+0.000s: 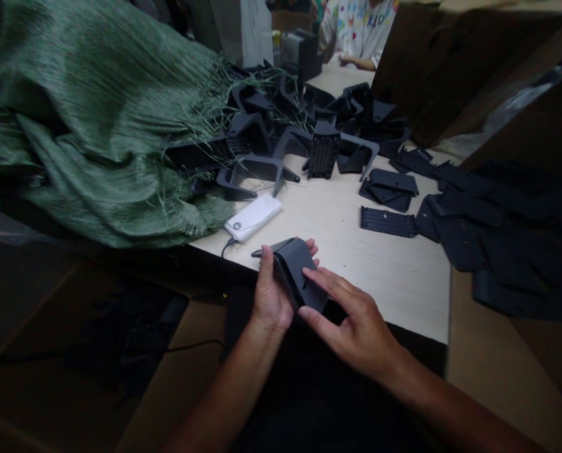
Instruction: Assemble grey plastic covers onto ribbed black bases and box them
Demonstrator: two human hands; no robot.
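My left hand (270,292) cradles a matte black folded plastic bracket (296,272) at bottom centre of the frame, fingers curled closed around it. My right hand (356,322) clasps it too, forefinger and thumb well apart across its face and lower edge. Two-handed support seems best, just above the pale laminate table (385,283).

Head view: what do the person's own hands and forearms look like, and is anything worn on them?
The left hand and right hand show no gloves, rings or watch. The left forearm and right forearm are bare, with no sleeve, cable or marking in view.
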